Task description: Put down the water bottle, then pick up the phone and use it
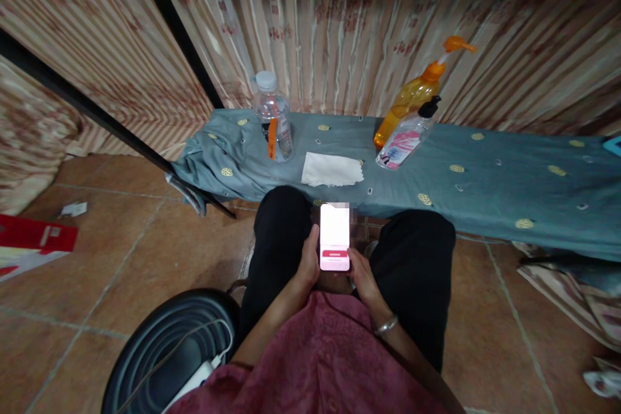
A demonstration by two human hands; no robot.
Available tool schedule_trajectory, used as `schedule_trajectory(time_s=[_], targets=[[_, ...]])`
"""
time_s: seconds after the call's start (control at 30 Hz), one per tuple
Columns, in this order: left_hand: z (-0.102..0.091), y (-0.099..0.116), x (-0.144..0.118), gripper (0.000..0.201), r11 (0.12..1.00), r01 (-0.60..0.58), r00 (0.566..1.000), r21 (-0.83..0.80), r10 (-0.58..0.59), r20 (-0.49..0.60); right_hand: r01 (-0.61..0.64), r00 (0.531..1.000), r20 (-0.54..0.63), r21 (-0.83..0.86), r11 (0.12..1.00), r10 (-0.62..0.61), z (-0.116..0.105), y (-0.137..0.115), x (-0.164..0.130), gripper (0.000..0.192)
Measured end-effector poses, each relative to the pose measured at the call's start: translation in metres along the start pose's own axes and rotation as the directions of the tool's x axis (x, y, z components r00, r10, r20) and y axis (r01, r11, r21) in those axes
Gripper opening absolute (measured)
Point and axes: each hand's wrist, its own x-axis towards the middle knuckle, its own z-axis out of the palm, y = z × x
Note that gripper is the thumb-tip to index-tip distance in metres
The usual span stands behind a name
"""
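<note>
Phone: lit screen up, upright between both hands, over the lap between two black-trousered knees, just short of the table's near edge. Left hand: closed around the phone's left edge, thumb along the side, forearm rising from the lower left over a maroon shirt. Right hand: clasped on the phone's lower right corner, fingers tucked beneath, wrist wearing a silver bangle, forearm angled in from the lower right. Table: low, draped in teal cloth with yellow motifs, directly ahead of the knees. On it: clear water bottle with white cap, upright, left; white tissue, flat, centre, nearest the phone; orange pump bottle and clear pump bottle with pink label, side by side, both leaning, right. Dark round bin: on the tiled floor, lower left, beside the left knee.
</note>
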Motion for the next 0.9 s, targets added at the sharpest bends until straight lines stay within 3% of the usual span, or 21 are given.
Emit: schedule_trajectory(time_s=[0.2,0.47,0.57,0.7,0.9], targets=[[-0.002,-0.002,0.002,0.050,1.000,-0.002,1.000,0.002,0.002,-0.001,0.002,1.000,0.004,0.016,1.000,-0.002,0.002,0.002,0.002,0.067],[0.010,0.009,-0.008,0.050,0.993,0.072,0.997,-0.090,-0.071,0.014,0.066,0.987,-0.139,-0.071,0.995,-0.075,-0.003,-0.002,0.000,0.064],[0.014,0.015,-0.014,0.050,0.992,0.082,0.996,-0.095,-0.079,0.032,0.125,0.986,-0.109,-0.005,0.992,-0.124,-0.001,-0.019,-0.003,0.062],[0.020,0.024,-0.029,0.058,0.991,0.106,0.987,-0.084,-0.095,0.127,0.170,0.978,0.072,0.273,0.947,-0.197,0.006,-0.057,-0.009,0.062],[0.036,0.041,-0.058,0.063,0.994,0.102,0.970,-0.043,-0.090,0.227,0.195,0.971,0.067,0.332,0.923,-0.229,0.010,-0.101,-0.016,0.054]])
